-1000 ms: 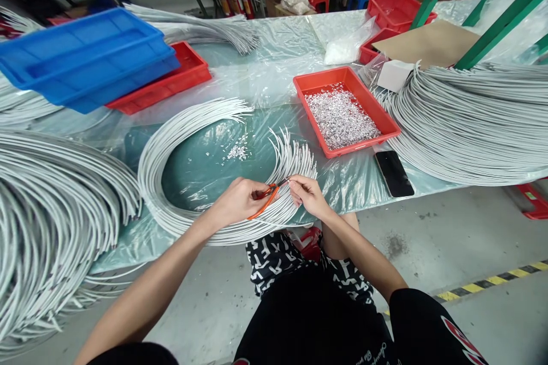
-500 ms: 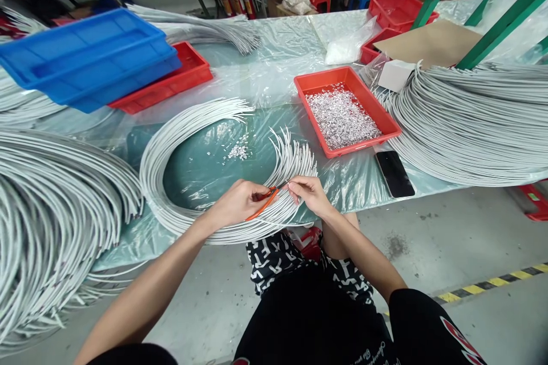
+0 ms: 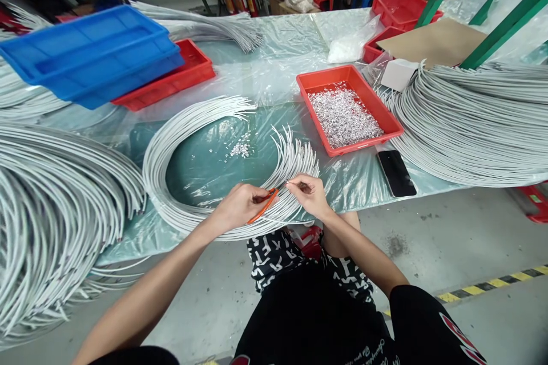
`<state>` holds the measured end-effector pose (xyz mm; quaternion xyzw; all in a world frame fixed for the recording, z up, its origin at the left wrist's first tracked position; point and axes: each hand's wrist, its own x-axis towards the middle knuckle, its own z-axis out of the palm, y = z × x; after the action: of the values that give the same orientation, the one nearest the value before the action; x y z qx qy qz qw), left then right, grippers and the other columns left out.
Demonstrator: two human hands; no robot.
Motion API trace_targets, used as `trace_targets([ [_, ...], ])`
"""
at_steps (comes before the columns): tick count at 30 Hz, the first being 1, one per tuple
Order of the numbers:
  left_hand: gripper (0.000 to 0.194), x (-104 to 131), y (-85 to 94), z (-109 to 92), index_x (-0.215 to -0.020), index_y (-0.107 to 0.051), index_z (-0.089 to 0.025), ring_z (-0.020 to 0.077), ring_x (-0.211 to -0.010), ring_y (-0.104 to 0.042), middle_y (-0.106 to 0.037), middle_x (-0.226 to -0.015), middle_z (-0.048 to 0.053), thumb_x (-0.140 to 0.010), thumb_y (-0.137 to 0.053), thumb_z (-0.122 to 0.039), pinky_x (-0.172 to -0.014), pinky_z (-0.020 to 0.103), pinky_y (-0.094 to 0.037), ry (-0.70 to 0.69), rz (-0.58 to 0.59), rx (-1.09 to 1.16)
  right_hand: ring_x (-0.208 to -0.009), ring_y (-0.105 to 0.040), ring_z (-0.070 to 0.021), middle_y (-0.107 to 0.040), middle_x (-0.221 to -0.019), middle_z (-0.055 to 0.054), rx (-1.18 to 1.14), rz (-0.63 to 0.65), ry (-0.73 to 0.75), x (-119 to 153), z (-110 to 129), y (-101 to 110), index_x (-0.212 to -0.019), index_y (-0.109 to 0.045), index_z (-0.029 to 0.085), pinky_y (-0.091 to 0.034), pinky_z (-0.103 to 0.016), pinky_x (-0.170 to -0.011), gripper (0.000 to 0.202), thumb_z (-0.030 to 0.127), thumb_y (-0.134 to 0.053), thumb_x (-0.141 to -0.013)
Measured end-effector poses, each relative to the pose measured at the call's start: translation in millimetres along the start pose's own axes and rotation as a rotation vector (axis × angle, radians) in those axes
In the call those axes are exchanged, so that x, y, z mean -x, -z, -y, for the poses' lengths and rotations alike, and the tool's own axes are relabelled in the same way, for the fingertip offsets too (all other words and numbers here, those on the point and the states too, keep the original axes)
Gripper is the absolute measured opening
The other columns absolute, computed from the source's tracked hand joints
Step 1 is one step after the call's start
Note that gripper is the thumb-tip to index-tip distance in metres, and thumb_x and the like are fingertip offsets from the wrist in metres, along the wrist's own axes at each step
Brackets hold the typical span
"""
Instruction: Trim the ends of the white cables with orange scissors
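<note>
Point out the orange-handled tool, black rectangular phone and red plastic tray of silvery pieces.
Orange-handled tool (image 3: pixel 264 205), head view: lower handle.
Black rectangular phone (image 3: pixel 397 173), head view: screen middle.
Red plastic tray of silvery pieces (image 3: pixel 375 106), head view: inner right wall.

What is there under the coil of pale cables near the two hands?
The coil of pale cables seems to lie mostly on the plastic-covered green tabletop, which shows inside its open loop. What is directly beneath the cables is covered and cannot be seen.
</note>
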<state>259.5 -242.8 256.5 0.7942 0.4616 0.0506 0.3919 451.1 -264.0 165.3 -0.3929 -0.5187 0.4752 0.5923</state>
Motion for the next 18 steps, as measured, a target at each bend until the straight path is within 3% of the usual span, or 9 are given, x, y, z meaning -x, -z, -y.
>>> trace_targets([
  [5,0.052,1,3.4,1,-0.062,-0.065,-0.008,0.0068,-0.058,-0.026,-0.033,-0.059,-0.003,-0.091,-0.054,-0.050,-0.051,0.019,-0.020,-0.052,0.000,-0.025,-0.047,-0.036,-0.0085,-0.042,-0.056,0.005,-0.100,0.121,-0.138,2,-2,3,-0.083,-0.070,0.016,-0.027,-0.023,-0.043,0.043,0.058,-0.062,-0.091],
  [12,0.046,7,16.1,-3,-0.061,-0.064,-0.010,0.0069,-0.056,-0.027,-0.038,-0.056,-0.003,-0.091,-0.055,-0.043,-0.049,0.020,-0.022,-0.102,0.039,-0.059,-0.044,-0.034,-0.0052,-0.039,-0.058,0.007,-0.618,0.453,-0.474,-9,8,8,-0.069,-0.059,0.015,-0.029,-0.018,-0.035,0.040,0.048,-0.078,-0.081],
  [15,0.041,10,20.6,0,-0.065,-0.067,-0.010,0.0072,-0.055,-0.034,-0.046,-0.056,-0.002,-0.091,-0.058,-0.041,-0.049,0.020,-0.028,-0.154,0.009,-0.044,-0.042,-0.039,-0.0050,-0.043,-0.060,0.006,-0.674,0.521,-0.469,-10,14,8,-0.070,-0.059,0.015,-0.034,-0.018,-0.034,0.036,0.044,-0.077,-0.084],
  [18,0.035,15,22.2,5,-0.073,-0.072,-0.011,0.0090,-0.059,-0.047,-0.061,-0.064,0.001,-0.089,-0.063,-0.041,-0.054,0.019,-0.037,-0.202,-0.008,-0.003,-0.043,-0.041,-0.0060,-0.043,-0.059,0.007,-0.643,0.487,-0.417,-7,18,6,-0.083,-0.067,0.014,-0.038,-0.018,-0.035,0.029,0.042,-0.073,-0.088],
])
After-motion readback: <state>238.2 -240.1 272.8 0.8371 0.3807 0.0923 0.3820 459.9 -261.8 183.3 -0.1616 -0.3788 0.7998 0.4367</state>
